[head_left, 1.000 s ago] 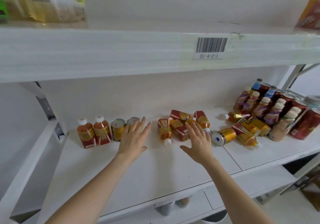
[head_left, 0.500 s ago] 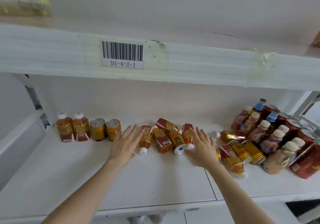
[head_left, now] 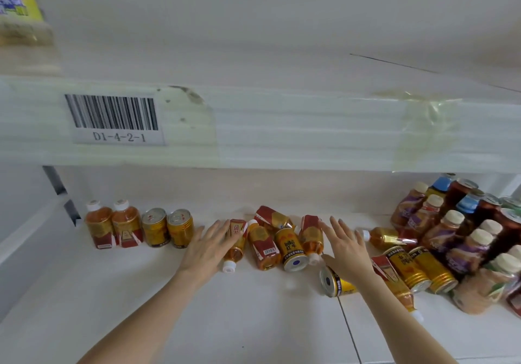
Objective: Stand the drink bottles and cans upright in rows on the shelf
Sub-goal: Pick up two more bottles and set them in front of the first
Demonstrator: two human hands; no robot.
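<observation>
Fallen cluster (head_left: pixel 290 248), four bottles and one can on their sides, lies mid-shelf between your two grips. Left grip (head_left: pixel 205 253): fingers straight and spread, against the leftmost fallen bottle (head_left: pixel 236 246), holding nothing. Right grip (head_left: pixel 349 251): also splayed flat, holding nothing, just beside the rightmost fallen bottle (head_left: pixel 311 235). A loose can (head_left: pixel 335 282) lies under your right wrist.

Left: upright row (head_left: pixel 154 227) of two bottles and two cans, near the back wall. Right: more lying cans (head_left: pixel 406 268), then a packed upright crowd (head_left: pixel 451 237). White shelf (head_left: pixel 169 321) surface runs from the cluster to the front edge. The upper shelf edge (head_left: pixel 282 132) hangs low overhead.
</observation>
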